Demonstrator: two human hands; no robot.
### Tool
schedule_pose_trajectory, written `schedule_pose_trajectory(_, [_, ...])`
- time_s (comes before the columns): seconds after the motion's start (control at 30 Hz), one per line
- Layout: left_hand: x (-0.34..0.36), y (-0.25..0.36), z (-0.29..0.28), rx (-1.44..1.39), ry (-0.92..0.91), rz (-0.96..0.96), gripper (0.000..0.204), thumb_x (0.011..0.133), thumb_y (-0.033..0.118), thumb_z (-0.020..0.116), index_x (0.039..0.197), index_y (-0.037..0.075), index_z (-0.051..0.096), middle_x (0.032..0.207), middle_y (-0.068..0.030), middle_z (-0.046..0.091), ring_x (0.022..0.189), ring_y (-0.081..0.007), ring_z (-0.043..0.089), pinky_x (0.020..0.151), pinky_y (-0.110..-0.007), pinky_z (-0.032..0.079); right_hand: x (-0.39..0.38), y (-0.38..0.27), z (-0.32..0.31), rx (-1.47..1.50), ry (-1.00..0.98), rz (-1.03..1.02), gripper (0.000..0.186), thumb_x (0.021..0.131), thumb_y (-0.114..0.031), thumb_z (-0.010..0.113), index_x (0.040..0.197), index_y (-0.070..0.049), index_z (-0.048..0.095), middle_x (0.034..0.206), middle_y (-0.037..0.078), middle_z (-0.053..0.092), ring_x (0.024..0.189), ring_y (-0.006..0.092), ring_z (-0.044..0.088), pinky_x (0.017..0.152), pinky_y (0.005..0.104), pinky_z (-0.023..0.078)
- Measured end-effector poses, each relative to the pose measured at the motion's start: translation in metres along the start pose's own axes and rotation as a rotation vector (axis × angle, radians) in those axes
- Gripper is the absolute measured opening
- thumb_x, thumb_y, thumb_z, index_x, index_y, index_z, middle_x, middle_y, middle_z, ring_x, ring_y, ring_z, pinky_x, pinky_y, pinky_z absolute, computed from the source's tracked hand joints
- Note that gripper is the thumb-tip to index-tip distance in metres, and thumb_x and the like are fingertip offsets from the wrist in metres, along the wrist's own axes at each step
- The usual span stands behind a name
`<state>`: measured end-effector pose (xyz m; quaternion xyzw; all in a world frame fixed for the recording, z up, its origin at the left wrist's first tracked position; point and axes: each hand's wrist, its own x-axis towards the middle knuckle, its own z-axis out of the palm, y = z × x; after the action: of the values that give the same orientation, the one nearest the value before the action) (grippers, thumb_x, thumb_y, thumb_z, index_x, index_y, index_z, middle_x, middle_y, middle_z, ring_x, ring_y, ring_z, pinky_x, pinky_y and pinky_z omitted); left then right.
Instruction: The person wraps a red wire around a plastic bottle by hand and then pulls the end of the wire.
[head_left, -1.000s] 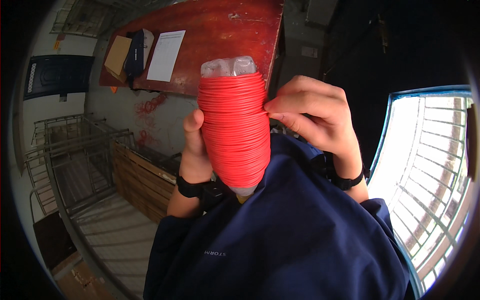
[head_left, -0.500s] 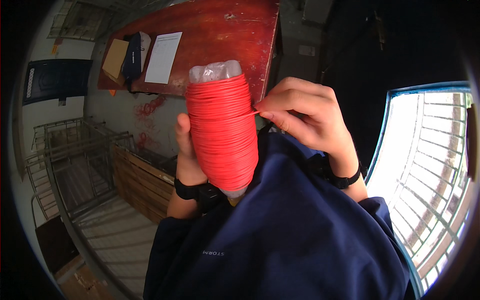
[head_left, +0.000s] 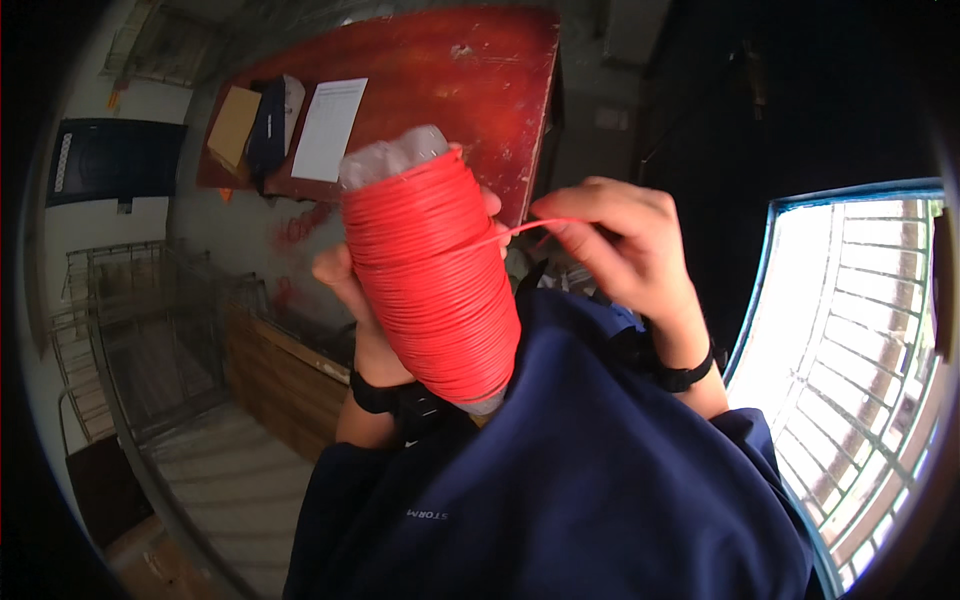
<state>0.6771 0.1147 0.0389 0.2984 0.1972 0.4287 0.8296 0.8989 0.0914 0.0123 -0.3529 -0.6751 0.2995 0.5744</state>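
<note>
A clear plastic bottle [head_left: 400, 158] is wound with tight turns of red cord [head_left: 430, 270] over most of its length, with only its two ends bare. From behind, my left hand [head_left: 368, 325] grips it; the thumb sticks out on the left and fingertips show past its right side. The bottle leans with its top to the left and its lower end against my dark blue top. Off to the right, my right hand [head_left: 625, 245] pinches the free cord between thumb and fingertips. That strand runs from the winding, about a third of the way down.
Ahead stands a red wooden table [head_left: 420, 80] bearing a sheet of paper [head_left: 328, 130], a dark pouch [head_left: 272, 125] and a brown cardboard piece [head_left: 235, 128]. Loose red cord [head_left: 300, 228] lies on the floor. Metal frames stand left; a barred window [head_left: 850, 370] is at right.
The bottle's top has swung left and tilted, and fingertips of my left hand now show on its right. My right hand has moved slightly right, with more cord stretched between it and the bottle.
</note>
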Motion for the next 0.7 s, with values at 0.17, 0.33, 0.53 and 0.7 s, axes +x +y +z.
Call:
schedule_pose_trajectory(0.17, [0.005,-0.007,-0.013,-0.261,-0.333,-0.019,0.095,0.082,0.051,0.069,0.152,0.008,0.022,0.131,-0.0201,0.047,0.113,-0.0379,0.051,0.097,-0.046,0.046,0.001,-0.007,-0.012,0.267,-0.015,0.023,0.010,0.080,0.000,0.074,0.090,0.001,0.071,0.074,0.007,0.068,0.056,0.0107,0.059,0.051,0.0229,0.043])
schedule_pose_trajectory(0.33, [0.001,-0.013,-0.015,-0.352,-0.381,-0.110,0.111,0.072,0.047,0.082,0.153,0.009,0.016,0.131,-0.0207,0.046,0.116,-0.0384,0.049,0.098,-0.047,0.045,-0.004,-0.006,-0.010,0.254,0.006,0.044,0.011,0.079,-0.006,0.077,0.087,0.001,0.073,0.074,0.007,0.069,0.059,0.0118,0.062,0.051,0.0234,0.045])
schedule_pose_trajectory(0.53, [-0.002,-0.017,-0.010,-0.385,-0.390,-0.046,0.125,0.064,0.054,0.085,0.152,0.004,0.013,0.132,-0.0207,0.045,0.114,-0.0394,0.052,0.096,-0.048,0.046,-0.002,-0.009,-0.005,0.245,-0.063,0.102,0.011,0.083,-0.009,0.075,0.087,0.000,0.072,0.075,0.009,0.070,0.062,0.0148,0.065,0.054,0.0249,0.048])
schedule_pose_trajectory(0.7, [0.003,-0.018,-0.015,-0.472,-0.459,-0.098,0.123,0.065,0.051,0.086,0.152,0.004,0.013,0.134,-0.0218,0.044,0.118,-0.0390,0.050,0.100,-0.049,0.044,-0.001,-0.008,0.004,0.249,-0.094,0.100,0.015,0.084,-0.012,0.073,0.088,0.002,0.071,0.069,0.010,0.065,0.055,0.0162,0.059,0.050,0.0284,0.042])
